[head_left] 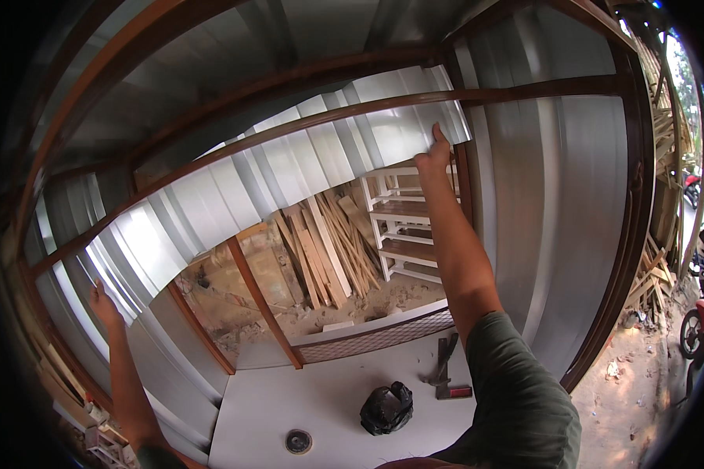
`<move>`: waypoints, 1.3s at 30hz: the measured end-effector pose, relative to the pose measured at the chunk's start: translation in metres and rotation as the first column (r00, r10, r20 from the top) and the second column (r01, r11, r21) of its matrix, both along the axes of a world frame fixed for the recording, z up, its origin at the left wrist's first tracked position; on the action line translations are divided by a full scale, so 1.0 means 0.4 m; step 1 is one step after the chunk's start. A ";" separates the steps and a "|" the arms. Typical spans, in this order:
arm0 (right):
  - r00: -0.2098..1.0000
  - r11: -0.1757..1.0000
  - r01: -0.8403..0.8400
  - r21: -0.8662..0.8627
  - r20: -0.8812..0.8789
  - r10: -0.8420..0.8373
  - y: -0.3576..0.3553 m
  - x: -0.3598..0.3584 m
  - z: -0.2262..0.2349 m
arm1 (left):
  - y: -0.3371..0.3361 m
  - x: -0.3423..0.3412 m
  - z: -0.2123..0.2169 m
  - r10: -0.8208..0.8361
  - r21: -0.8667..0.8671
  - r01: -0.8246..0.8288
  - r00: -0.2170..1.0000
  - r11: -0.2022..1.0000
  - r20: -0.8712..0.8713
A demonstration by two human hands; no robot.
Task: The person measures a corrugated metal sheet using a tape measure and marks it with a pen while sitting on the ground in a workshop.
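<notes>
Silvery metal makes up the long, glossy sheet (274,172), ribbed crosswise, with 1 bright glare patch toward its left end. It sits behind 1 brown bar (414,100). The right hand (437,150) pinches its lower edge, thumb upward; the left hand (106,305) meets its left end, grip unclear.

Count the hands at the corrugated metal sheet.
2: the left hand at the left end of the metal sheet, the right hand near its right end. No others show.
</notes>
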State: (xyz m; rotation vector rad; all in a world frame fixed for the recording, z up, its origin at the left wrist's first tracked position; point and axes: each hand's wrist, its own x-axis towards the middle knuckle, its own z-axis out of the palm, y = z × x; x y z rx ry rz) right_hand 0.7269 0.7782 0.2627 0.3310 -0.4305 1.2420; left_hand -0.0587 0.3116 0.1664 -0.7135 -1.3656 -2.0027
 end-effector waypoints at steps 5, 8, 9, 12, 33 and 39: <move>0.995 0.995 0.098 0.032 -0.033 -0.097 0.048 -0.009 0.056 | 0.144 -0.037 0.027 -0.089 0.087 0.090 0.996 0.992 -0.022; 0.989 0.990 0.139 0.037 -0.046 -0.137 0.084 -0.005 0.100 | 0.218 -0.066 0.059 -0.106 0.043 0.107 0.994 0.993 -0.012; 0.987 0.987 0.158 0.045 -0.042 -0.156 0.095 -0.007 0.111 | 0.244 -0.075 0.070 -0.111 0.042 0.111 0.994 0.993 -0.011; 0.979 0.977 0.202 0.064 -0.039 -0.200 0.132 -0.023 0.133 | 0.290 -0.125 0.095 -0.127 0.060 0.128 0.992 0.990 -0.025; 0.955 0.959 0.278 0.054 0.087 -0.282 0.282 0.022 0.162 | 0.459 -0.240 0.377 -0.056 0.115 0.084 0.972 0.990 -0.227; 0.877 0.886 0.452 0.101 0.127 -0.462 0.349 0.075 0.189 | 0.499 -0.294 0.501 0.022 -0.057 -0.043 0.947 0.997 -0.321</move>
